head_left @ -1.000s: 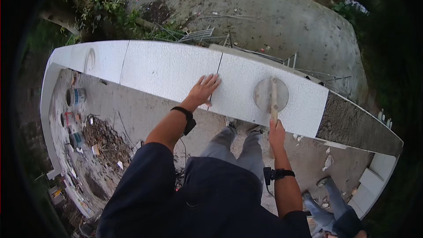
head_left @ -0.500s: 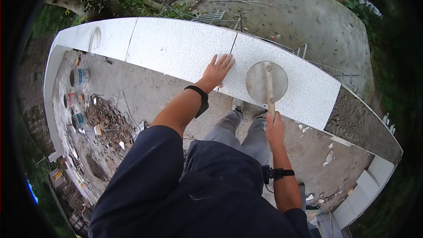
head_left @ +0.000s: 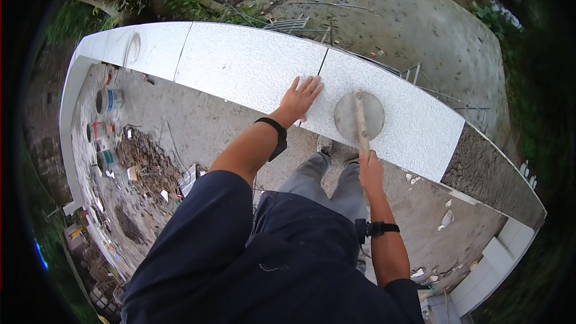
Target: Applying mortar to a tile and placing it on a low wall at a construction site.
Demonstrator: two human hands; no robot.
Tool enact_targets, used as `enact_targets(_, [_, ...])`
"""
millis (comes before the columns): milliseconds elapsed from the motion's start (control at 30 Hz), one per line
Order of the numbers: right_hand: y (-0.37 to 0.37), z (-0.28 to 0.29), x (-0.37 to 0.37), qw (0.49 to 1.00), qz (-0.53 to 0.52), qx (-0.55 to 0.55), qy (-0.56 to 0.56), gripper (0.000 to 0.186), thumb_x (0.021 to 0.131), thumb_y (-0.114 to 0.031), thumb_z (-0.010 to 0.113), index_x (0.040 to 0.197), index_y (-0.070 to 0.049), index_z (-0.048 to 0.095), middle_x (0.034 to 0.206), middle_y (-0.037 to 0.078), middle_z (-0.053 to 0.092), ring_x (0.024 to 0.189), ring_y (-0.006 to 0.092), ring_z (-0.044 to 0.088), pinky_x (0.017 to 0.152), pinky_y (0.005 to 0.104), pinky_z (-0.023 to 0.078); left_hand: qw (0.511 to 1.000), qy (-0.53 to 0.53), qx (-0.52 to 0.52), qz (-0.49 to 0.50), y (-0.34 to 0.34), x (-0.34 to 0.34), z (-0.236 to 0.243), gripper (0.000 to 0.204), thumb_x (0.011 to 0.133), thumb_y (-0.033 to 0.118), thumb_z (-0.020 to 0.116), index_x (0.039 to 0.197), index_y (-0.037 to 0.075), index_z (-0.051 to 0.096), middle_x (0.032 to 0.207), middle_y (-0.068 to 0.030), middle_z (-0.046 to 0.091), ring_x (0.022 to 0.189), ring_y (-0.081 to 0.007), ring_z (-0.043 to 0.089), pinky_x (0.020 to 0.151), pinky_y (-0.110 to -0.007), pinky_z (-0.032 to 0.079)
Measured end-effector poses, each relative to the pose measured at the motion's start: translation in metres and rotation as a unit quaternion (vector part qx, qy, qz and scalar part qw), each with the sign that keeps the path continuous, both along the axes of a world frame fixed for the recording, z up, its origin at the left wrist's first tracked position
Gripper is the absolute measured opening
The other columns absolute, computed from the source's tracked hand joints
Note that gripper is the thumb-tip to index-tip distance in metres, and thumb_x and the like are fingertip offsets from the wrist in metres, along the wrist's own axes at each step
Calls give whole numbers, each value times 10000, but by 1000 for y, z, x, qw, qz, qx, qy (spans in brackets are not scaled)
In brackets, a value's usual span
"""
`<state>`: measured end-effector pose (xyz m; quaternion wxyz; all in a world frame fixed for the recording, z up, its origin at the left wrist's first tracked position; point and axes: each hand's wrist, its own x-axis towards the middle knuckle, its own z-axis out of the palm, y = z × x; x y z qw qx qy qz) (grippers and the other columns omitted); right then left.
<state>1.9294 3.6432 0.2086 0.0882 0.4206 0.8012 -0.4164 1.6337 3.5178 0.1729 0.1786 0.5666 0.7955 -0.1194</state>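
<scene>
My left hand [head_left: 301,99] lies flat with its fingers spread on a speckled white slab [head_left: 258,60], beside the dark joint with another white slab [head_left: 414,108]. Wrapped round the wooden handle of a round, flat grey tamper [head_left: 375,119] is my right hand [head_left: 371,172]. The tamper's disc is over the second slab, right of my left hand; whether it touches the surface I cannot tell. Past that slab's right end, wet grey mortar [head_left: 495,171] covers the wall top.
Buckets [head_left: 109,101] and a rubble heap [head_left: 147,159] are on the floor at left. White tiles [head_left: 501,258] line a low ledge at lower right. Beyond the wall, metal scaffolding [head_left: 414,75] stands over a lower concrete surface. My shoes are close to the wall.
The tamper's disc looks smaller, so it has come down closer to the slab, and sits slightly further left. My left hand stays flat by the joint.
</scene>
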Motion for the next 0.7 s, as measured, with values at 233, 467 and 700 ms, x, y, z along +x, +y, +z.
enact_targets(233, [4,-9,-2,999,12,29,11,467,984,-446,447,925,9,537,741,280,608,736,481,595,656,548,434,1000,7,16,-8,1,-5,2,1282,500,351,911,1516,93,172,1586,-104,187,1447,-275,230,1169,-485,211])
enact_targets(467, [0,0,-3,999,-15,16,48,456,991,-431,435,914,8,533,760,283,612,746,481,596,666,546,438,1000,14,5,-16,-3,-2,3,1298,496,369,913,1522,100,165,1586,-105,191,1444,-271,237,1164,-482,221])
enact_targets(700, [3,-5,-11,1000,7,12,7,458,991,-423,429,926,16,542,768,297,620,771,488,608,692,550,452,1000,27,-8,-13,-3,1,1,1267,504,385,905,1517,115,195,1580,-80,209,1437,-247,251,1161,-468,225])
